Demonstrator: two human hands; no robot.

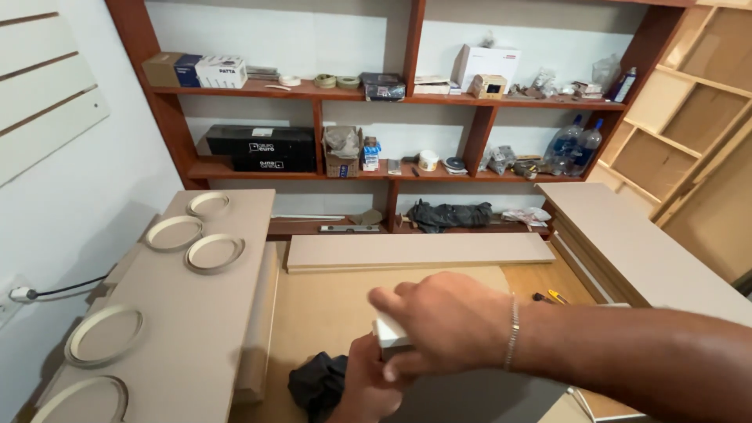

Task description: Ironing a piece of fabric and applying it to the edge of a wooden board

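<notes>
Both hands on a small white block, low over the bench.

The right hand (442, 321) curls over the block (389, 335); the left hand (368, 384) grips it from below. A loose hold could drop it onto the black cloth (317, 384).

Matt beige boards (423, 251), reddish glossy wooden shelves (376, 94), crumpled dark cloth (317, 384).

Even, soft indoor light; faint shadows under shelves; near hands slightly motion-blurred; wide-angle bending at edges.
</notes>
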